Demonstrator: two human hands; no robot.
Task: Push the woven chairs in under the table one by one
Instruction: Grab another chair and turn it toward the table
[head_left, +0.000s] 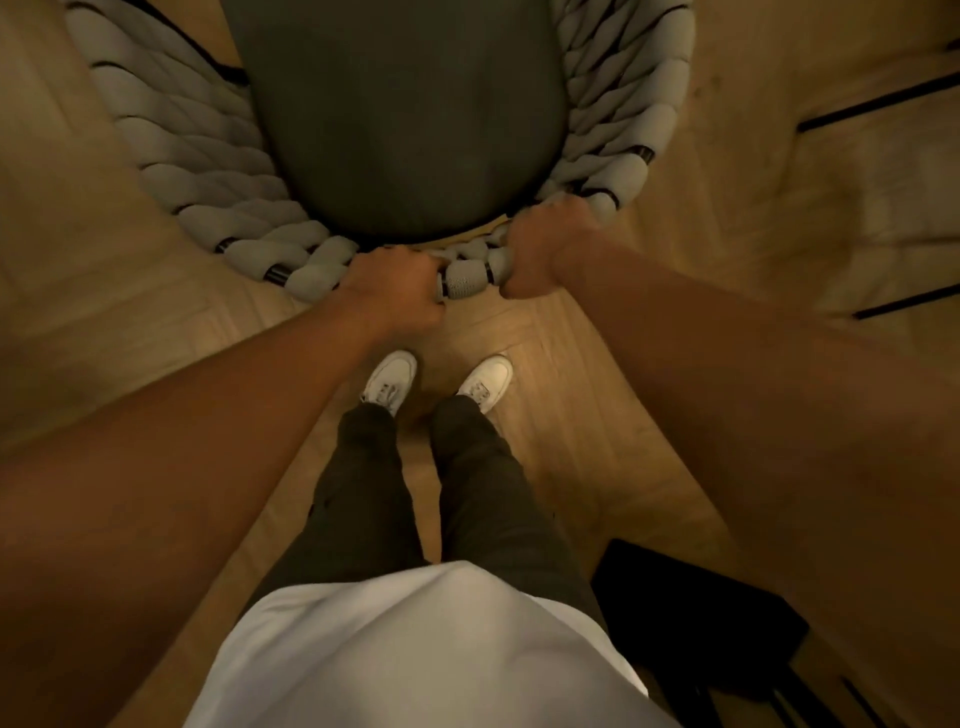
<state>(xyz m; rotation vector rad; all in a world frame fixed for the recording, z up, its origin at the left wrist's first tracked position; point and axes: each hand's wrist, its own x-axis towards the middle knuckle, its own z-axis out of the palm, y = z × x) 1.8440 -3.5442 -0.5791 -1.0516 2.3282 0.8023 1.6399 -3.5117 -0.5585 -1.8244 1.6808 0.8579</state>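
Two hands are on the one woven chair (171, 171) in sight, both wrapped over the top of its curved back rail, close together with only a short stretch of padded grey cord between them. Starting at the left, the thick grey weave sweeps round from the far side toward the person; the left hand (397, 283) has its fingers curled firmly over the rail. Between the hands sits the dark seat cushion (400, 124), filling the middle of the chair directly ahead of the person's white shoes (389, 379). Then the right hand (545, 249), gripping the rail in the same way, knuckles up. Further right lie dark lines on the wooden floor (649, 389) that I can't identify, and a black object (691, 623) stands low at the person's right side. No table shows from here, so I can't tell how far the chair has yet to go.

I'd judge the chair moderately heavy: a rigid dark frame shows through gaps in the weave, while the cord itself looks soft and squashy, giving a sure, non-slip hold. The back rail where the hands are is the sensible place to take it; the cushion looks loose and would be no use for steering. On smooth wood it should slide rather than need lifting.

No brand, label or writing is readable anywhere.
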